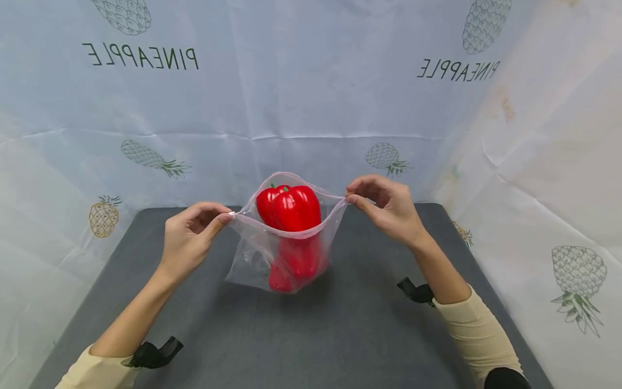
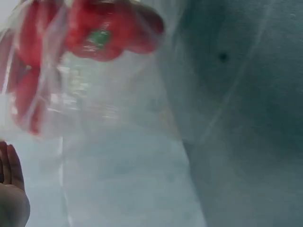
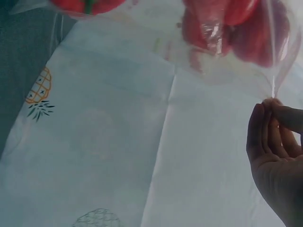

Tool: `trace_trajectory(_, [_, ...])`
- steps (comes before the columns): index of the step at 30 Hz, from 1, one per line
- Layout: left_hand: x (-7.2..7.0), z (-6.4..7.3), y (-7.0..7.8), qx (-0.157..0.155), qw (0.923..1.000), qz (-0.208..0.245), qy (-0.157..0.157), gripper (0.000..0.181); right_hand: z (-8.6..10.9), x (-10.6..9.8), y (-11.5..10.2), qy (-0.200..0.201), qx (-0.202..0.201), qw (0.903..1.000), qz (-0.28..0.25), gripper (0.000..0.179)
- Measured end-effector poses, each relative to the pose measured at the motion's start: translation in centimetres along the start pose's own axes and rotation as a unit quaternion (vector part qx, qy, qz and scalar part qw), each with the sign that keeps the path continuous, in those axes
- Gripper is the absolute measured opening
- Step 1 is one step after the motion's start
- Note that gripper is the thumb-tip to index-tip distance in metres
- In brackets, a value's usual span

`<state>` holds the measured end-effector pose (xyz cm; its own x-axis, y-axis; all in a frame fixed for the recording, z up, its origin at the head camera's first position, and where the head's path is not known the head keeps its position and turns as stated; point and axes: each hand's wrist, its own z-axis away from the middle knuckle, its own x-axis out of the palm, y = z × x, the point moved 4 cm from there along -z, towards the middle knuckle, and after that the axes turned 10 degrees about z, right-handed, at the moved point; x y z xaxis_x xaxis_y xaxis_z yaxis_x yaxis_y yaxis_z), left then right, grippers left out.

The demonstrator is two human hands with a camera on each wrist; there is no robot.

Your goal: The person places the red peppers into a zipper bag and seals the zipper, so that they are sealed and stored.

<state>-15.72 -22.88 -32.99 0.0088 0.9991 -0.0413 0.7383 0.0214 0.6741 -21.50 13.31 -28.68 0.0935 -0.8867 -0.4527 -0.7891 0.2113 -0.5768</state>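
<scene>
A clear plastic zip bag with a pink-tinted rim hangs between both hands, its mouth spread apart. Inside are several glossy red bell peppers; two lie near the mouth and others lower down, seen blurred through the film. My left hand pinches the left corner of the rim between thumb and fingers. At the opposite corner, my right hand pinches the rim likewise. The right wrist view shows this pinch on the bag's corner, the hand below the peppers. Only part of the left hand appears in its wrist view.
A dark grey table lies beneath the bag. White cloth printed with pineapples surrounds it at the back and sides. Black straps with loose ends are on both forearms near the cream sleeves.
</scene>
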Motion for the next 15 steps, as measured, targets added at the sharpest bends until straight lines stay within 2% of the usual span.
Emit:
trace_trajectory(4, [1.6,-1.2,0.3,-0.008,0.9995,-0.007,-0.029,0.027,-0.9,0.8,-1.2,-0.02,-0.035,0.999,0.021,0.031])
trace_trajectory(6, [2.2,-1.7,0.5,-0.012,0.9994,-0.009,-0.032,0.025,-1.3,1.2,-1.7,-0.029,-0.049,0.9979,0.032,0.031])
trace_trajectory(12, [2.7,-3.5,0.9,-0.017,0.9997,-0.014,0.008,0.015,-2.1,1.3,-2.2,-0.04,-0.052,0.9966,0.05,0.03])
trace_trajectory(15, [2.6,-4.3,0.7,-0.026,0.9992,0.011,0.028,0.014,-2.3,1.0,-1.9,-0.046,-0.045,0.9963,0.057,0.029])
